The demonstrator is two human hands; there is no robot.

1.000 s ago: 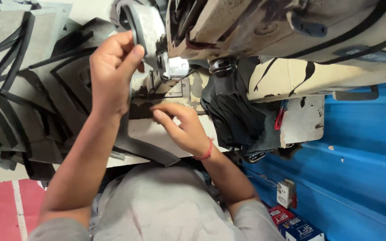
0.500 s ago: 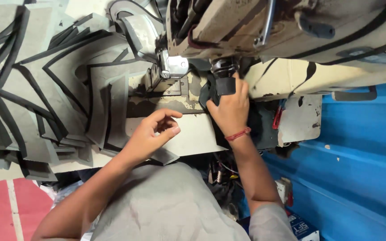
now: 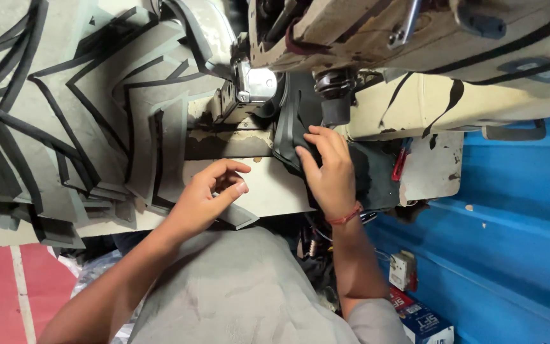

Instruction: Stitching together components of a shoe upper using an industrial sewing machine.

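Now the right hand [image 3: 329, 169] has moved to the centre, fingers pressing the dark curved fabric pieces [image 3: 291, 137] beneath the sewing machine. The left hand [image 3: 208, 194] has dropped lower, loosely curled, empty, on the pale tabletop [image 3: 268, 191].

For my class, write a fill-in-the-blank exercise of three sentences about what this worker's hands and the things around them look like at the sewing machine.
1. The right hand presses on a dark ____ fabric piece beside the sewing machine.
2. A thin ____ thread bracelet circles the right wrist.
3. The left hand rests above the pale machine table, to the right of a heap of grey pieces edged in ____.

Missing words: black; red; black
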